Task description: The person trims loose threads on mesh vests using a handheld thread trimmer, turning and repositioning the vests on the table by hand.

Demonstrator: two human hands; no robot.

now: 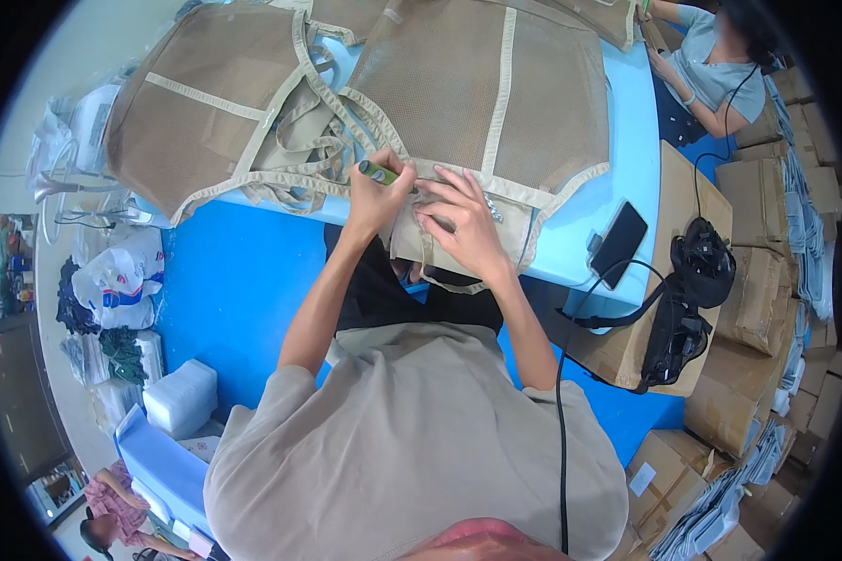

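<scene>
Green tool [376, 172] in left hand [376, 198]; right hand [466, 222] touches beige fabric [408, 239].

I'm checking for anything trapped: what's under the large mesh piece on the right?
Light-blue tabletop shows beside it and appears to run beneath the mesh piece. Anything under its middle is covered, and the right hand hides some of its near edge.

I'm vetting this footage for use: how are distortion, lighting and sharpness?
Head view: strong fisheye distortion, black corners, cardboard boxes curving down the right side. Head view: fairly even light, no harsh shadows around the left hand or right hand; both outlines readable, distant edges softer.
</scene>
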